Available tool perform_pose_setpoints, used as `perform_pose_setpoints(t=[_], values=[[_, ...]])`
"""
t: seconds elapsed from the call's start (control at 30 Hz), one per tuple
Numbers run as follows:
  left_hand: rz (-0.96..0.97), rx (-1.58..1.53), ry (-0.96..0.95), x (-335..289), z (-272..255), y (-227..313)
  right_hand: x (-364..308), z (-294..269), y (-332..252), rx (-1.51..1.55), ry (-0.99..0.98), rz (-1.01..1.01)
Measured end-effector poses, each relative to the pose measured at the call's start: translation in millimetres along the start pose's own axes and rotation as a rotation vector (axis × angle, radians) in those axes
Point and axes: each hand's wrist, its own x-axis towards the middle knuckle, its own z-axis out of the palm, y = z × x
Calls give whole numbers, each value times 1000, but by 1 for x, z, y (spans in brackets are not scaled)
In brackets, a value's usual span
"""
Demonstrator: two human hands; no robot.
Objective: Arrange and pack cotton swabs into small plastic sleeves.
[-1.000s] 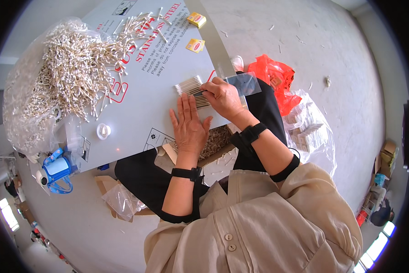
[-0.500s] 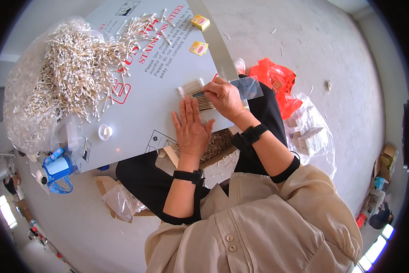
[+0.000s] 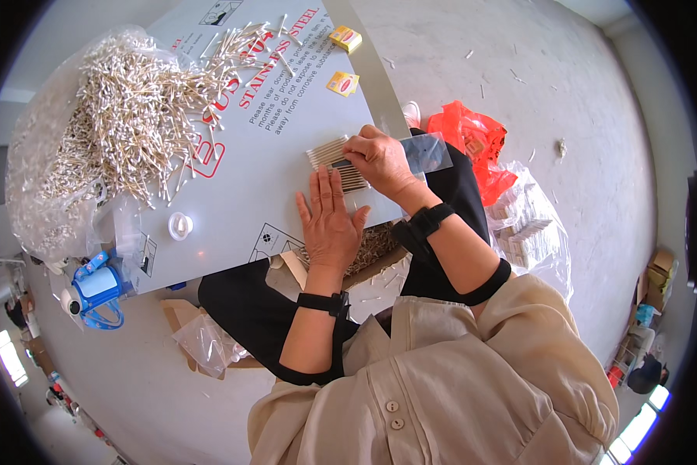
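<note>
- Nearest, the beige buttoned shirt (image 3: 333,418) is falling in soft folds.
- Below the table edge, a cardboard carton (image 3: 295,268) is holding loose, thin sticks.
- The left hand (image 3: 331,226) is lying flat and gripping nothing, its straight fingertips touching the cotton swabs (image 3: 327,150). It should be pressing lightly and evenly, as round shafts are prone to rolling.
- The right hand (image 3: 381,161) is curling its fingers down over the same swabs; whether it is pinching the dark strip beside its fingertips, I cannot tell. Good handling would be keeping the shafts parallel and the tips level.
- Those swabs are lying side by side on the smooth, film-covered table (image 3: 259,182), tan shafts ending in fuzzy white tips.
- Beside the right hand, a glossy, see-through plastic sheet (image 3: 431,152) is jutting past the table edge.
- Farther left, a bristling swab heap (image 3: 131,116) is spilling from a crinkled clear bag (image 3: 50,232).
- Farthest along the tabletop, small yellow boxes (image 3: 346,39) are sitting near its edge.
</note>
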Motion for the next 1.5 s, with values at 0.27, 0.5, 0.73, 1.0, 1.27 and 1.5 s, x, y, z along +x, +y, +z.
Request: perform_pose_setpoints(t=[0.27,0.5,0.73,1.0,1.27,1.5], values=[[2,-52,25,1,0,0,-7,2,4,-9,-11,-37],[58,-21,-37,11,-3,-6,-5,-1,4,3,-50,-48],[56,-11,-36,12,0,-5,21,-1,10,38,-32,-44],[58,17,-33,12,0,-5,37,-16,12,39,-96,-119],[49,67,-45,13,-1,-7,-40,-33,-2,-234,-208,-301],[47,52,-48,14,-1,-5,-43,-29,7,-350,-112,-408]])
